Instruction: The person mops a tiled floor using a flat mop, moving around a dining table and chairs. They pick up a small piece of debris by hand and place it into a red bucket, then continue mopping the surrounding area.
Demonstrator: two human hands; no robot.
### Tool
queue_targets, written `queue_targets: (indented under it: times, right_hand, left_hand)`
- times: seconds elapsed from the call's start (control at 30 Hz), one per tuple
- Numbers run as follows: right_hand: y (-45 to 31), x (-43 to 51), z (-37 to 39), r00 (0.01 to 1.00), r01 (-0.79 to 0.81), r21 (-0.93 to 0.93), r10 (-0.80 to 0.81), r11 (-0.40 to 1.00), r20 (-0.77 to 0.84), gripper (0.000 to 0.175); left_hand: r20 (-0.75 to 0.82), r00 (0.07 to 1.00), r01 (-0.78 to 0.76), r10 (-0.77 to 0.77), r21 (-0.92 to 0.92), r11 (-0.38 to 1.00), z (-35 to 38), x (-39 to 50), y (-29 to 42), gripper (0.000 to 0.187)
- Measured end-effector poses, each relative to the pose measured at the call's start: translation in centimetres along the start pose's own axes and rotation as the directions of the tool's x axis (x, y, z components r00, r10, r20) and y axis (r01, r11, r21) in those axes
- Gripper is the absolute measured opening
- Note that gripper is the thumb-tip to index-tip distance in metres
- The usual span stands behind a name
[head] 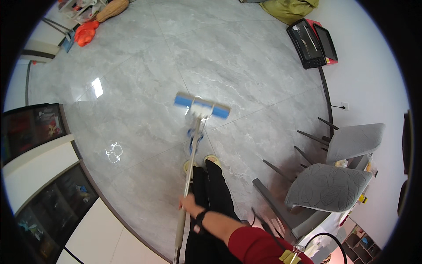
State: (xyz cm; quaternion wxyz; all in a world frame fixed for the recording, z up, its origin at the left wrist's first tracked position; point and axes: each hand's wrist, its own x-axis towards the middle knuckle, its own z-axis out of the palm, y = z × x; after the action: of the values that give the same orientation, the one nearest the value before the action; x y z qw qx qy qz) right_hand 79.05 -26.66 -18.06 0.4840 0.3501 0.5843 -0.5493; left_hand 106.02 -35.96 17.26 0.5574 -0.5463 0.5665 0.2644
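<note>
My right hand (188, 202) is closed around the metal pole of a sponge mop (193, 158), with a dark band on the wrist and a red sleeve above it. The pole slants up from the bottom edge to a white bracket and a blue roller-type head (202, 105) on the grey marbled tile floor (148, 82). Blue lever parts show on the pole below the head. Light-coloured slippers (212, 160) and black trouser legs are beside the pole. My left hand is out of view.
Grey chairs (329, 188) stand at the right beside a table. A black and red toaster oven (306, 44) sits by the wall. Glass-fronted cabinets (56, 214) line the left side. An orange plastic bag (86, 33) and a squash (112, 10) lie at upper left.
</note>
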Motion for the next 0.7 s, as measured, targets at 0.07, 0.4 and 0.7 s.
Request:
queue_targets:
  times: [0.07, 0.4, 0.7]
  right_hand:
    - [4.4, -5.5, 1.7, 0.973, -0.128, -0.310, 0.179, 0.942, 0.144, 0.037]
    - [-0.9, -6.0, -0.2, 0.969, -0.242, 0.060, 0.239, 0.968, 0.055, 0.023]
    - [-27.1, 12.2, -8.9, 0.927, 0.350, -0.044, -0.352, 0.936, -0.132, 0.023]
  left_hand:
    - [-0.010, 0.998, 0.066, -0.066, 0.004, 0.998, 0.8, -1.5, -2.1, 0.046]
    - [-0.056, 0.998, -0.034, 0.031, -0.055, 0.998, 5.3, -1.2, 1.5, 0.037]
    - [-0.121, 0.945, -0.327, 0.304, -0.323, 0.888, 3.9, 3.1, 20.6, 0.036]
